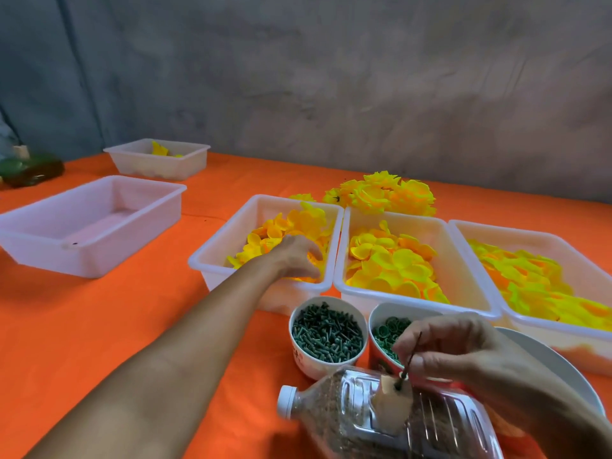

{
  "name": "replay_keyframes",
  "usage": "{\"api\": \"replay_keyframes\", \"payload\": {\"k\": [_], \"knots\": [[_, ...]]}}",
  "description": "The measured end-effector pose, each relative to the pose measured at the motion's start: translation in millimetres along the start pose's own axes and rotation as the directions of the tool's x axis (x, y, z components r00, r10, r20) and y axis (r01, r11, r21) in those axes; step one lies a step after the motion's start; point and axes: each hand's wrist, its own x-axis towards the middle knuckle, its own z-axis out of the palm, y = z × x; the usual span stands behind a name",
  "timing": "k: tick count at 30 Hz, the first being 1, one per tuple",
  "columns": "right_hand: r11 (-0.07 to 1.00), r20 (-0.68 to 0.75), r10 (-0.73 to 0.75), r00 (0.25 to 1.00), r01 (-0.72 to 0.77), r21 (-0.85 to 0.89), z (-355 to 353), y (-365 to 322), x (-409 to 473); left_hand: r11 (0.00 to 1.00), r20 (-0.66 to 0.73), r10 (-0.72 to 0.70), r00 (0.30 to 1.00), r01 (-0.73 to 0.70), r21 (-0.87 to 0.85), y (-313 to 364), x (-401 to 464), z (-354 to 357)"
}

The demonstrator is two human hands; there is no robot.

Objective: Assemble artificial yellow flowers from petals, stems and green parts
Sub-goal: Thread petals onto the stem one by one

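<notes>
While right hand [463, 352] pinches the thin stem [410, 359], left hand [298, 256], fingers curled into the petals [291, 226], risks lifting several nested together.

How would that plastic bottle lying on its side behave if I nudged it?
The plastic bottle lies on its side and looks rounded, so it would probably roll. It seems packed with brownish grainy filling, so likely heavy for its size. A hole cut in its wall, where the stem pokes in, might spill filling.
</notes>
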Motion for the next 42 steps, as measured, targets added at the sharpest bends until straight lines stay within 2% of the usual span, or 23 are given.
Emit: {"api": "replay_keyframes", "payload": {"k": [3, 9, 11, 13, 14, 16, 18, 19, 21, 26, 30, 33, 36, 39, 42], "knots": [[0.997, -0.168, -0.039, 0.985, 0.028, -0.067, 4.8, 2.5, 9.6, 1.000, 0.139, -0.017, 0.990, 0.015, 0.013, 6.1, -0.2, 2.9], [0.996, -0.322, -0.078, 0.944, 0.057, -0.073, 9.6, 4.2, 28.7, 0.998, 0.044, -0.021, 0.999, 0.018, 0.058, 3.9, 2.5, 3.0], [0.997, -0.374, -0.071, 0.925, 0.057, -0.047, 10.5, 4.1, 34.0, 0.998, -0.066, -0.051, 0.997, 0.049, -0.027, 2.8, 1.9, 0.7], [0.997, -0.404, -0.071, 0.912, 0.060, -0.040, 10.8, 2.8, 37.8, 0.958, -0.186, -0.123, 0.975, 0.068, -0.278, 3.2, -1.6, -4.9], [0.997, -0.412, -0.075, 0.908, 0.064, -0.040, 10.7, 2.3, 39.7, 0.878, -0.213, -0.179, 0.961, 0.058, -0.475, 3.9, -5.2, -7.9], [0.997, -0.429, -0.080, 0.900, 0.070, -0.039, 11.7, 1.4, 43.8, 0.596, -0.180, -0.273, 0.945, 0.019, -0.803, 9.1, -16.6, -16.6], [0.996, -0.454, -0.093, 0.886, 0.079, -0.051, 13.1, -0.8, 48.2, 0.370, -0.127, -0.284, 0.951, -0.013, -0.929, 15.0, -29.2, -26.3], [0.994, -0.468, -0.108, 0.877, 0.089, -0.061, 13.6, -2.4, 50.2, 0.314, -0.110, -0.259, 0.960, -0.024, -0.949, 18.6, -34.8, -31.3], [0.990, -0.493, -0.141, 0.859, 0.121, -0.072, 14.7, -7.4, 54.0, 0.269, -0.090, -0.177, 0.980, -0.039, -0.962, 28.9, -48.2, -40.5], [0.983, -0.493, -0.177, 0.852, 0.178, -0.047, 17.0, -26.1, 56.0, 0.277, -0.098, 0.035, 0.995, -0.104, -0.955, 60.2, -78.9, -46.9], [0.972, -0.435, -0.147, 0.888, 0.212, 0.106, 17.5, -32.2, 48.0, 0.309, -0.107, 0.156, 0.982, -0.151, -0.939, 80.6, -99.8, -47.6], [0.946, -0.460, -0.128, 0.878, 0.248, 0.209, 15.4, -31.1, 41.5, 0.322, -0.101, 0.179, 0.979, -0.156, -0.934, 90.1, -109.9, -47.2], [0.938, -0.478, -0.158, 0.864, 0.282, 0.200, 12.2, -29.4, 33.8, 0.324, -0.088, 0.202, 0.976, -0.151, -0.934, 94.0, -117.6, -48.2], [0.941, -0.477, -0.234, 0.847, 0.321, 0.109, 11.4, -28.4, 24.8, 0.419, -0.113, 0.185, 0.976, -0.182, -0.890, 97.9, -125.0, -47.2], [0.920, -0.446, -0.306, 0.841, 0.382, 0.090, 12.6, -28.4, 15.0, 0.491, -0.228, 0.143, 0.963, -0.269, -0.828, 104.1, -130.7, -43.7]]}}
